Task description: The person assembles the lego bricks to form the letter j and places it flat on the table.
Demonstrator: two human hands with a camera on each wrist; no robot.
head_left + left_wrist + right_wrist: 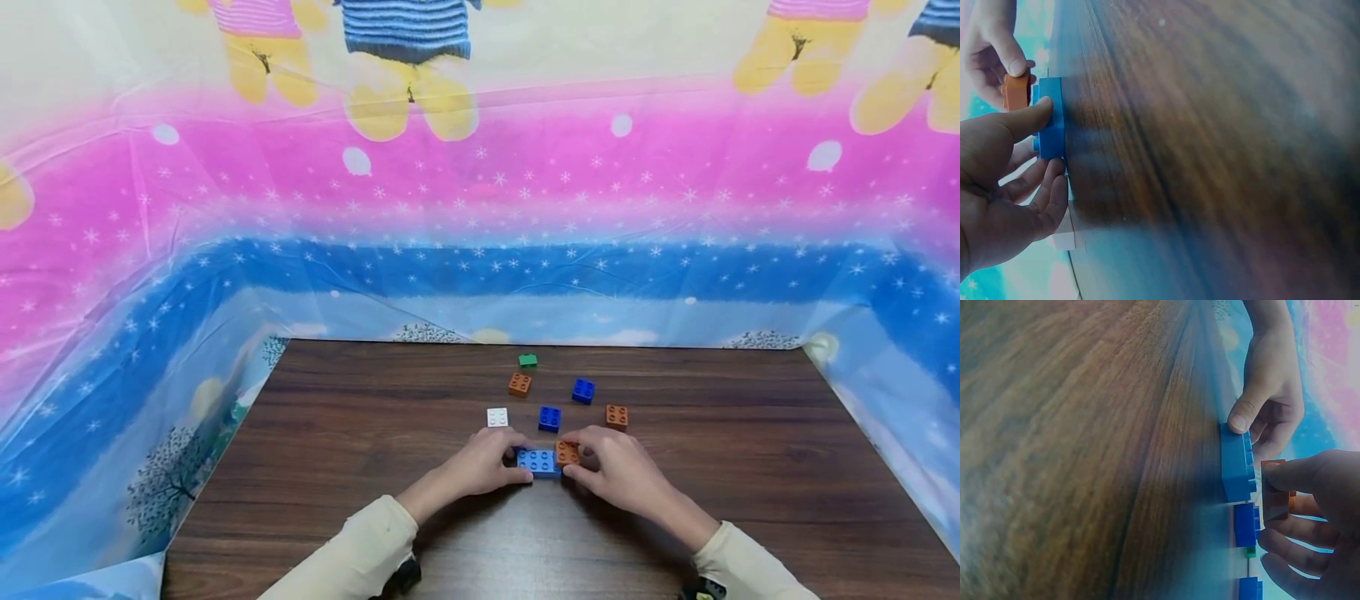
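Left grip [482, 463] holds light-blue brick [537, 461]; right grip [619, 467] pinches orange brick [567, 452]; we see them apart in wrist views.

left hand [482, 462]: we are gripping a light-blue studded brick [537, 461] | right hand [618, 468]: we are pinching an orange four-stud brick [566, 452]

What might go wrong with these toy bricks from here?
The held orange brick hovers just above the light blue brick, unjoined, so it might go on crooked.
If the left hand's grip slackened, the light blue brick could slide when pressed.
The white brick lies close beyond that hand, so a small move might nudge it.
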